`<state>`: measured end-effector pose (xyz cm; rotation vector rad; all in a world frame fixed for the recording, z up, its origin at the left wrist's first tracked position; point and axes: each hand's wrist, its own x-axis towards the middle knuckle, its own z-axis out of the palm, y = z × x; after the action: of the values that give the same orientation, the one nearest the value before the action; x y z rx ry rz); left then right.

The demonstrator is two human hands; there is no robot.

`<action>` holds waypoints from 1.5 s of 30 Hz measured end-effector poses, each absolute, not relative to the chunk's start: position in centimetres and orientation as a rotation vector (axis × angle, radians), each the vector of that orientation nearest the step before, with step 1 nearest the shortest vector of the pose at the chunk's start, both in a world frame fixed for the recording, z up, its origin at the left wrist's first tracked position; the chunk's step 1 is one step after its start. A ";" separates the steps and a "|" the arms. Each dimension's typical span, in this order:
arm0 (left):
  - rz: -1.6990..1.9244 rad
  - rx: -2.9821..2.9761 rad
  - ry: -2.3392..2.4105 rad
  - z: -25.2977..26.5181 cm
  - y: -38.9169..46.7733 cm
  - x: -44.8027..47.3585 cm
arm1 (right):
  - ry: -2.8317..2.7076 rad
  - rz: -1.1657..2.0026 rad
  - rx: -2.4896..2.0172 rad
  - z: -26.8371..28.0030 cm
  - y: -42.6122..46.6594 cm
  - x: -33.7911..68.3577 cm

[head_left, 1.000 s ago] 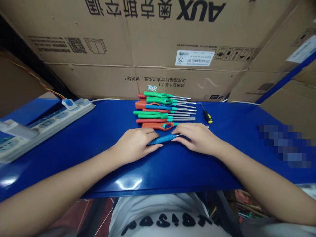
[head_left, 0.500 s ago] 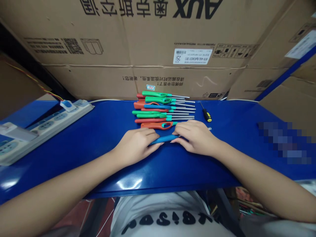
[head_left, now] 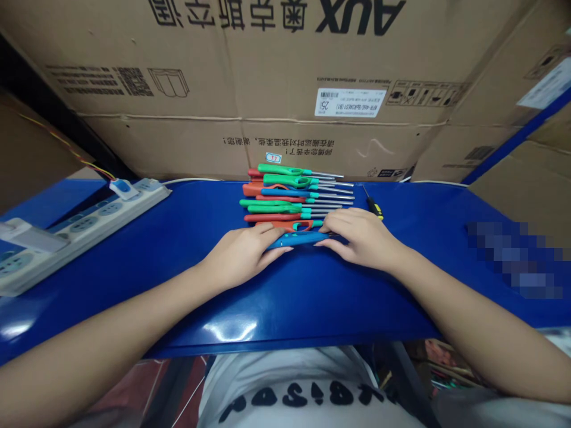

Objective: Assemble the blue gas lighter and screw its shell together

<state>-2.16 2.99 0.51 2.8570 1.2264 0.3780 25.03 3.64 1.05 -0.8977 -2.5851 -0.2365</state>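
Note:
Between my hands is a blue long-necked lighter point(head_left: 303, 239), lying roughly level just in front of a stack of similar lighters. My left hand point(head_left: 243, 252) pinches its left end between thumb and fingers. Its right end is gripped by my right hand point(head_left: 359, 238), whose fingers hide the tip. Directly behind it lies an orange lighter point(head_left: 289, 226), partly covered by my left fingers. Farther back are several more in red, green and blue, such as a green lighter point(head_left: 285, 180), their metal tubes pointing right.
A small black-and-yellow screwdriver point(head_left: 375, 209) lies beyond my right hand. A white power strip point(head_left: 89, 223) with plugs runs along the left of the blue table point(head_left: 312, 303). A large cardboard box point(head_left: 200, 119) stands behind the lighters. A blurred patch point(head_left: 517, 258) covers something at right.
Both hands have moved the blue lighter slightly away from me, closer to the orange one. It has turned, so turquoise spots on it now show. My right hand now partly covers the screwdriver.

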 end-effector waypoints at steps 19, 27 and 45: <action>0.416 2.801 1.394 1.1 2.9 -2.2 | -2.711 -0.136 -1.210 3.1 6.0 29.9; 0.584 2.821 1.342 1.3 2.7 -2.0 | -2.686 0.147 -0.915 2.7 5.0 27.9; 0.445 2.777 1.470 0.8 2.7 -2.2 | -2.721 0.116 -0.854 1.9 4.7 26.9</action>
<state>-2.18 2.67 0.79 2.7775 1.4703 0.4451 26.90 4.74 1.92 -0.8544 -2.7206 0.1159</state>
